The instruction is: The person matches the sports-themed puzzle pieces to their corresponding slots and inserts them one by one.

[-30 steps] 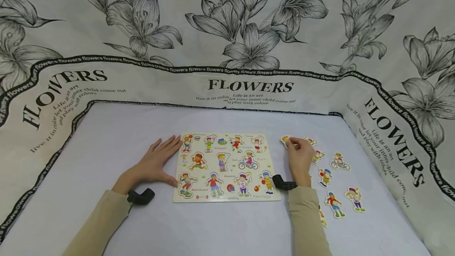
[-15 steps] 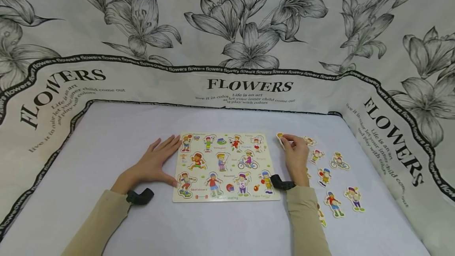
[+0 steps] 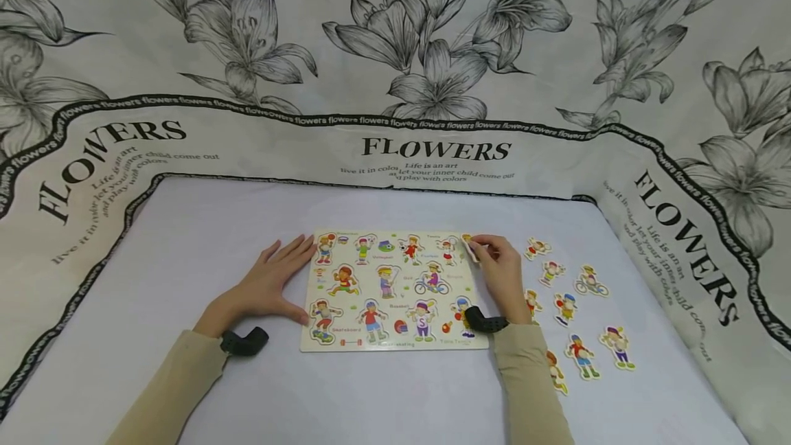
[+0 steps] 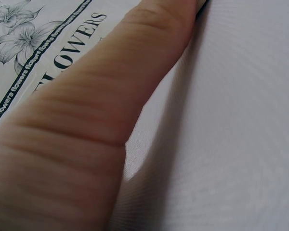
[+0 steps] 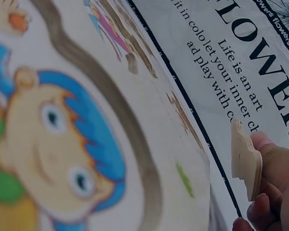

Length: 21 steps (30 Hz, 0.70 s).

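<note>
A wooden puzzle board (image 3: 364,295) with sports figures lies flat on the white table. My left hand (image 3: 262,290) rests at its left side, fingers spread, with index fingertip and thumb tip at the edge; in the left wrist view the thumb (image 4: 101,91) fills much of the picture. Between thumb and fingers, my right hand (image 3: 503,277) pinches a small wooden puzzle piece (image 3: 470,248) at the board's upper right edge. The right wrist view shows the piece (image 5: 245,161) tilted up, its pale bare wood facing the camera, so its printed picture is hidden there.
Several loose puzzle pieces lie to the right of the board, among them a cyclist (image 3: 591,281), a batter (image 3: 616,347) and a skater (image 3: 582,356). A flower-printed cloth wall (image 3: 296,146) encloses the table at the back and sides.
My right hand has moved left with the pinched puzzle piece, from beside the loose pieces to the board's upper right edge. The left hand has stayed in place.
</note>
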Available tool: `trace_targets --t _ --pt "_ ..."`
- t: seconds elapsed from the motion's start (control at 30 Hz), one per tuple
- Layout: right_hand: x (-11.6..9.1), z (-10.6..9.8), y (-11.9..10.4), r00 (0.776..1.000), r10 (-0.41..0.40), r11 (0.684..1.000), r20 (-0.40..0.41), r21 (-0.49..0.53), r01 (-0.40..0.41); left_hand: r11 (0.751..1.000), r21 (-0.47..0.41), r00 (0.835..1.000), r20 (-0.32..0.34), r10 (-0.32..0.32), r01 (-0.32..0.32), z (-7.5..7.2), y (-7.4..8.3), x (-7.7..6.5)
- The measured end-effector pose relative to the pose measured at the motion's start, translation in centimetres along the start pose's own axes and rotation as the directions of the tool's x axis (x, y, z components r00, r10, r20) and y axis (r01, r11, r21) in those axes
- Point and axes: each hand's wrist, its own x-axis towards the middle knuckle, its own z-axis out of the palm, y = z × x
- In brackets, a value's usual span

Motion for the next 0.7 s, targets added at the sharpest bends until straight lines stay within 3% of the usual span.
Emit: trace_targets --t 0.2,0.33,0.57,0.7 --pt "-0.3 0.6 -0.9 0.998 -0.022 1.000 0.061 0.013 0.021 1.000 -0.005 1.000 0.002 -0.001 0.001 -0.1 0.1 0.0" --pt "-0.4 1.1 -1.2 0.989 -0.101 0.995 0.105 0.025 0.099 1.000 -0.008 1.000 0.004 -0.001 0.001 -0.2 0.1 0.1" --pt "-0.8 2.0 -1.9 0.932 -0.315 0.949 0.182 0.077 0.305 1.000 -0.004 1.000 0.007 -0.002 0.002 -0.1 0.2 0.2" --pt "-1.1 2.4 -2.3 0.898 -0.380 0.925 0.221 0.094 0.368 1.000 -0.011 1.000 0.002 0.004 -0.004 0.0 0.2 0.2"
